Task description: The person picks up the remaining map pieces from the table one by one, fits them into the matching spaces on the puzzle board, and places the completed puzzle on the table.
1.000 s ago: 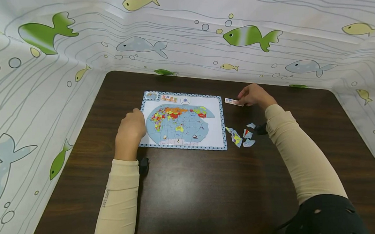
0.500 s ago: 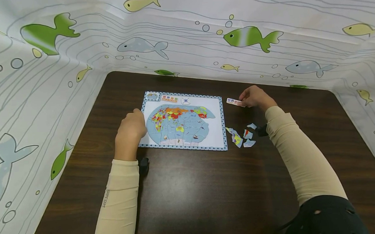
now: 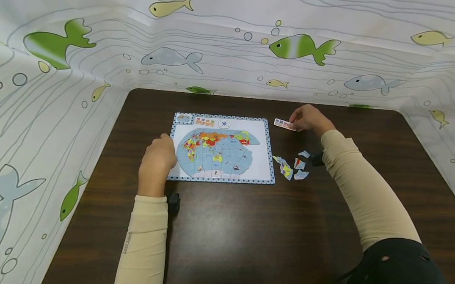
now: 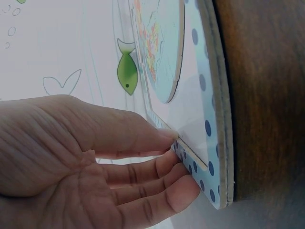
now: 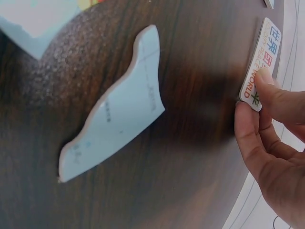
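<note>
A world map jigsaw board [image 3: 261, 161] with a blue dotted border lies flat on the dark table. At its left edge my left hand [image 3: 157, 160] grips the border; in the left wrist view the thumb lies on top and the fingers are against the edge. To the right of the board, my right hand [image 3: 309, 119] pinches a white, rounded strip puzzle piece [image 5: 257, 67] with coloured Chinese characters and the word WORLD. Thumb and fingers hold one end of it, close to the tabletop. The map carries many fitted pieces, with a white gap at its right.
Several loose puzzle pieces, among them a larger yellow-and-purple one [image 3: 286, 169] and a small red-and-blue one [image 3: 299, 164], lie right of the board. A pale blue piece [image 5: 114, 112] is nearest the right wrist camera. A fish-print sheet [image 3: 231, 53] borders the table [image 3: 231, 235].
My right hand has shifted the strip piece very slightly right, away from the board. The left hand and the loose pieces stay where they were.
</note>
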Demonstrator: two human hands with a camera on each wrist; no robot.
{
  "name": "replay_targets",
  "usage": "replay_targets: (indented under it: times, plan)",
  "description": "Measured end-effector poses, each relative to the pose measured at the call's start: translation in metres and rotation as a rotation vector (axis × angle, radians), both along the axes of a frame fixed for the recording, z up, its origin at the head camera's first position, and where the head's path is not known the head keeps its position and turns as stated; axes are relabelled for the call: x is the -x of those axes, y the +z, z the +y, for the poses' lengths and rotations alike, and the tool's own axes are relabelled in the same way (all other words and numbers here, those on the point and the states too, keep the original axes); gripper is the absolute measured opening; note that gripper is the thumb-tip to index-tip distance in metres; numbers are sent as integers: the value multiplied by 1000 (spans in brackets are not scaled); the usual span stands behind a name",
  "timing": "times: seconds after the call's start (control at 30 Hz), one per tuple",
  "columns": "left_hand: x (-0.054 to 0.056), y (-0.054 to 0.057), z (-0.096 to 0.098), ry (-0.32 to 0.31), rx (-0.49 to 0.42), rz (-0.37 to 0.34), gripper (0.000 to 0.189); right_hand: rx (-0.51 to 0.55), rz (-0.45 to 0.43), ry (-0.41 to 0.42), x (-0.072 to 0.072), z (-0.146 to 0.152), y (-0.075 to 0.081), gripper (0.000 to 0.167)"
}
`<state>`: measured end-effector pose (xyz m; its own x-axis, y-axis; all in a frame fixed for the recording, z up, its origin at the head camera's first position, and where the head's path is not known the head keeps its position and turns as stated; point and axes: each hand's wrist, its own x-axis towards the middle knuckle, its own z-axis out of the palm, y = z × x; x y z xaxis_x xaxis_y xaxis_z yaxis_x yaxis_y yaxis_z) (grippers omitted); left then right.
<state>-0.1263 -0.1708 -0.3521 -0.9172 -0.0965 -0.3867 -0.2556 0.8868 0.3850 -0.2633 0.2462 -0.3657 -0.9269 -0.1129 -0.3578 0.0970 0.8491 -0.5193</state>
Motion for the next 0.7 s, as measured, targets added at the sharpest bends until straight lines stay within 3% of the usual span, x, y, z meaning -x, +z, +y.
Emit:
replay_targets:
  times: [0.23, 0.7]
  plan:
    - [-1, -2, 0, -4, 2, 14, 57, 52, -5, -15, -1, -2, 3, 23]
    - [-1, -2, 0, 9, -1, 15, 58, 92, -20, 62, 3, -24, 10, 23]
